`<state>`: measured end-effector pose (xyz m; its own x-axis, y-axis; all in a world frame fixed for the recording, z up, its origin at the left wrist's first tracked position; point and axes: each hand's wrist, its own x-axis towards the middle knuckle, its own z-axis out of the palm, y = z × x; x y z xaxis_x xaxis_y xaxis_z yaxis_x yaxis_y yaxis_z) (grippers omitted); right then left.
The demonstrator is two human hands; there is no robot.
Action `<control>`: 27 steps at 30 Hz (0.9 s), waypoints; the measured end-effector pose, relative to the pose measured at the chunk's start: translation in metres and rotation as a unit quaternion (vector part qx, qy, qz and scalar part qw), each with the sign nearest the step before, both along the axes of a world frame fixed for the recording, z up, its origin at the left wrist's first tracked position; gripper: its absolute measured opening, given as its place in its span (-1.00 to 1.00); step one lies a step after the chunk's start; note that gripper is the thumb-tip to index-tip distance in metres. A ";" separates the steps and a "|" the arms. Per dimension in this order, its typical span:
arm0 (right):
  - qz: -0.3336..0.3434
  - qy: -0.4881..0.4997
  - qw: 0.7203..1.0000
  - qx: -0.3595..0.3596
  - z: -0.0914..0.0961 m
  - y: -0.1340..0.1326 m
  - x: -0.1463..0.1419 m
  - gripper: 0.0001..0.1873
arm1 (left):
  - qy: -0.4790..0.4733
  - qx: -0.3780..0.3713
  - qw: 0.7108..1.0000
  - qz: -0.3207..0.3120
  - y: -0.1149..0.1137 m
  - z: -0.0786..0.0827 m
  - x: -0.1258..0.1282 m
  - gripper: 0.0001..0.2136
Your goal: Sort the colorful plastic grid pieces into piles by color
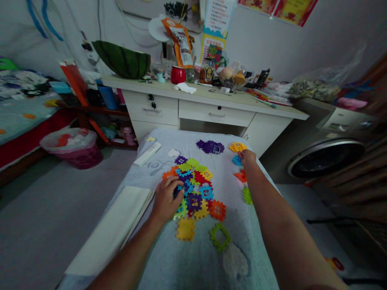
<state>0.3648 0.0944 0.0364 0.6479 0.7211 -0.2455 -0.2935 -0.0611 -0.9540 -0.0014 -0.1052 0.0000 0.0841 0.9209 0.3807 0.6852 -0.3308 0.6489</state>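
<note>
A heap of bright plastic interlocking tiles (196, 189) lies on a pale blue cloth-covered table (193, 257). My left hand (166, 199) rests on the heap's left side, fingers curled over a blue tile. My right hand (248, 158) reaches far across to the right, fingers closed over a blue tile (236, 160), beside an orange tile (241, 176) and below a yellow tile (237, 147). Purple tiles (210, 146) sit at the far edge. A green tile (220, 236) and a yellow one (185, 228) lie loose near me.
A white folded sheet (115, 229) lies along the table's left edge, a white remote-like bar (147, 154) at its far left. Beyond stands a cluttered white desk (211, 108) with a watermelon (122, 60). A pink bin (74, 147) sits left, a washing machine (326, 157) right.
</note>
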 end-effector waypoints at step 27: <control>0.446 -0.632 0.633 0.018 -0.004 -0.062 -0.180 -0.66 | 0.005 0.008 1.000 -0.002 -0.001 0.003 0.001 -0.82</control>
